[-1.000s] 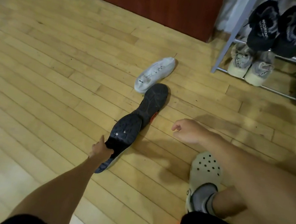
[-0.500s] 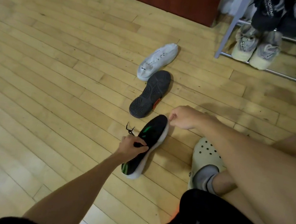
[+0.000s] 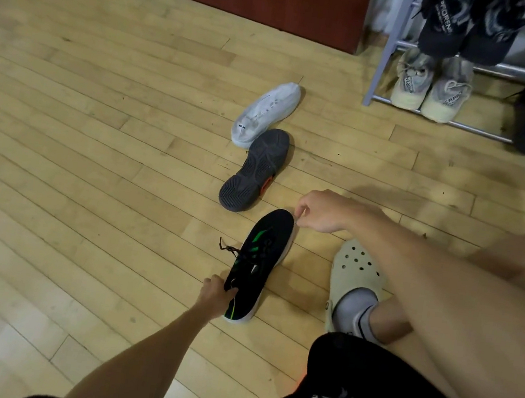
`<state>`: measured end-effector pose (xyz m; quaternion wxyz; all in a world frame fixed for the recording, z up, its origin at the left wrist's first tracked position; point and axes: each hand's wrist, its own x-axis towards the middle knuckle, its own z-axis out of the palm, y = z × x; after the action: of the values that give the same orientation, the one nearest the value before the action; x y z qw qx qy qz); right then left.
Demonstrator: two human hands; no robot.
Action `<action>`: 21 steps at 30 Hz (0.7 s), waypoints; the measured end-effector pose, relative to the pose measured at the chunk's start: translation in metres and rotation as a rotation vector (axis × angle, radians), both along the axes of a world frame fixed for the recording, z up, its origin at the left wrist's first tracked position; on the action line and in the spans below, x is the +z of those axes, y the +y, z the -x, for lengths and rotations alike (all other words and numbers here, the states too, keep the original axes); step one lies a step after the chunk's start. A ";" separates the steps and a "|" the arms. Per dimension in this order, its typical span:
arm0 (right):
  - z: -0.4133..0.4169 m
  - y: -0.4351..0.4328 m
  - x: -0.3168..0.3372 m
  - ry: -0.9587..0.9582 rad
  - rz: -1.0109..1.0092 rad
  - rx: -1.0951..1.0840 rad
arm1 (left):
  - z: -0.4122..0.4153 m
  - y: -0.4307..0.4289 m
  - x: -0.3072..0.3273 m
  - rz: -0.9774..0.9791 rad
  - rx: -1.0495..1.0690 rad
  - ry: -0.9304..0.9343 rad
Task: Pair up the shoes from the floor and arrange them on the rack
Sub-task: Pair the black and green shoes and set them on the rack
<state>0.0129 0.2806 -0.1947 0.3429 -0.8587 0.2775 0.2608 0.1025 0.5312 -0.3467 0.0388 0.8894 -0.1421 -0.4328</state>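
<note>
Shoes are mostly on the floor at this point. Left hand [image 3: 216, 294] is pinching the heel collar of a black knit sneaker with green stripes and a white sole [image 3: 261, 263], which sits upright on the pale wooden plank floor [image 3: 92, 159] right in front of the person. Right hand [image 3: 321, 210] is loosely curled with fingertips touching the toe end, more steadying than gripping as far as I can tell.

Just beyond it lies a dark sneaker flipped sole-up with an orange bit showing at the edge [image 3: 256, 170], and touching its far end is a white low-top shoe lying on its side [image 3: 266, 113]. Far right is the grey metal tube shoe rack [image 3: 385, 53], with a beige pair on the low bars and a dark pair above.

My take: neither of those two looks like this one's partner, so I'd find the mate first. Keep the heel grip, let the right hand slide under the toe, and watch the loose lace so it doesn't drag.
</note>
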 end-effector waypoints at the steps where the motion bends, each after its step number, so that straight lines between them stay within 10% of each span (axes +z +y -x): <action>1: 0.002 0.000 0.000 0.004 0.004 -0.004 | 0.002 -0.001 0.000 0.007 0.013 0.009; 12: 0.003 0.008 0.013 0.005 0.012 0.022 | 0.015 -0.001 0.027 0.259 0.498 0.582; 21: -0.012 0.020 0.020 -0.107 -0.005 -0.075 | 0.001 -0.033 0.085 0.411 0.494 0.393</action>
<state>0.0245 0.3004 -0.1747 0.3689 -0.8595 0.2902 0.2023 0.1011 0.4984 -0.2619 0.3461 0.7704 0.0032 -0.5354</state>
